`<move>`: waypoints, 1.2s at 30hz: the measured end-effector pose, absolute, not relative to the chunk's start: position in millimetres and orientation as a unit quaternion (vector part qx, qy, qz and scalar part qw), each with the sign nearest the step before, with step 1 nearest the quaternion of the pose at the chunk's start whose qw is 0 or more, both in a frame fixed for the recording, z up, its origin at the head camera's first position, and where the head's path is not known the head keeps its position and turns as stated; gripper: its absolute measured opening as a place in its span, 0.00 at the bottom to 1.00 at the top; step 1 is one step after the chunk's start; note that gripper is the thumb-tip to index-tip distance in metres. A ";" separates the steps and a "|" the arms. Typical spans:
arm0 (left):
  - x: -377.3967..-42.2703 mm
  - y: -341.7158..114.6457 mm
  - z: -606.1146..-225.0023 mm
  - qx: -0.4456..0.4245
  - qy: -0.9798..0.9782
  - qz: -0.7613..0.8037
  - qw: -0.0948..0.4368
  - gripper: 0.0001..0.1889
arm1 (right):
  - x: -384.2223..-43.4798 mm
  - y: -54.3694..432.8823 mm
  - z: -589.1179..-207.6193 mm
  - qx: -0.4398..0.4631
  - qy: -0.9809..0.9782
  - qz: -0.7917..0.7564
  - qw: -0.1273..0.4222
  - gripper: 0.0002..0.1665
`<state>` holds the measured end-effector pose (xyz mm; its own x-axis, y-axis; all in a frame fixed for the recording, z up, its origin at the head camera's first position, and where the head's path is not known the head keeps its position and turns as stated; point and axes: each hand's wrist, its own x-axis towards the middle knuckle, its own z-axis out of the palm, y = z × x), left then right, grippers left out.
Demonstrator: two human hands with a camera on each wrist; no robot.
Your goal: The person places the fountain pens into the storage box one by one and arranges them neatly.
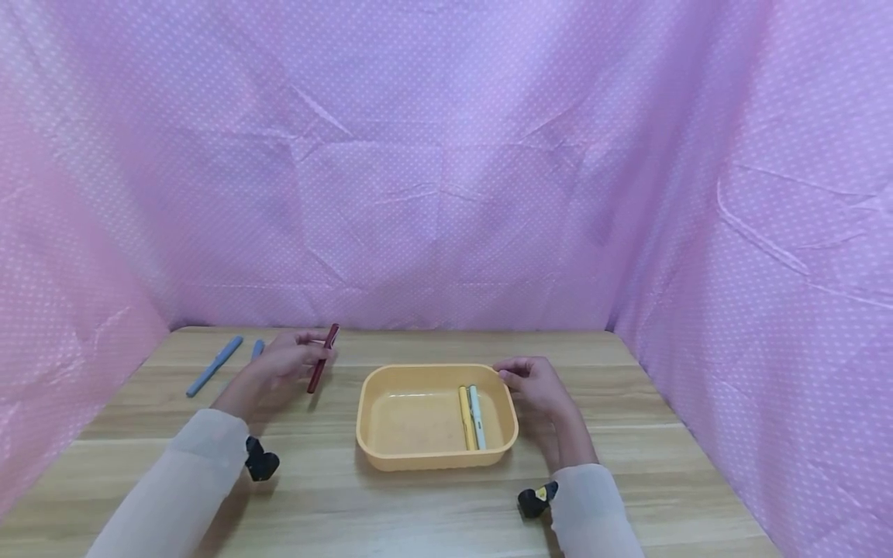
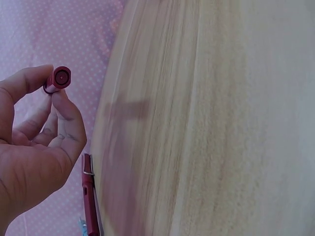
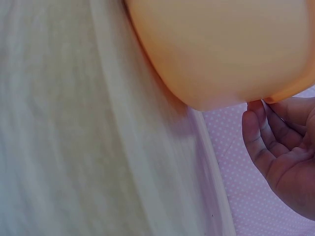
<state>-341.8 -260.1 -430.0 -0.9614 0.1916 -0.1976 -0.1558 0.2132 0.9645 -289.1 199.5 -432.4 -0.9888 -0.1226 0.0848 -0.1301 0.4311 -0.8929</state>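
Note:
My left hand (image 1: 282,360) holds a dark red pen (image 1: 323,360) pinched between thumb and fingers, above the table left of the tray. In the left wrist view the round end of this red pen (image 2: 61,77) faces the camera. A second red pen (image 2: 89,196) with a metal clip lies on the table beyond that hand. At the far right corner of the yellow plastic tray (image 1: 394,463), my right hand (image 1: 540,384) pinches the rim. Inside the tray, a yellow pen (image 1: 467,418) and a pale mint pen (image 1: 477,418) lie side by side at the right.
A blue pen (image 1: 214,366) lies at the table's far left, and another blue pen (image 1: 258,349) is partly hidden behind the left hand. Pink dotted cloth (image 1: 446,194) hangs around the back and sides of the wooden table (image 1: 391,511).

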 end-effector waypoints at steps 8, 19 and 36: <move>-339.6 -254.4 -428.5 0.026 0.759 0.638 0.131 0.33 | -288.3 199.2 -433.3 0.076 -0.847 0.527 0.006 0.10; -334.9 -241.8 -421.7 0.037 0.761 0.637 0.117 0.33 | -289.2 201.7 -435.9 0.082 -0.847 0.525 0.008 0.10; -326.0 -218.5 -409.6 0.039 0.756 0.642 0.121 0.33 | -287.6 205.1 -435.9 0.075 -0.847 0.527 -0.005 0.10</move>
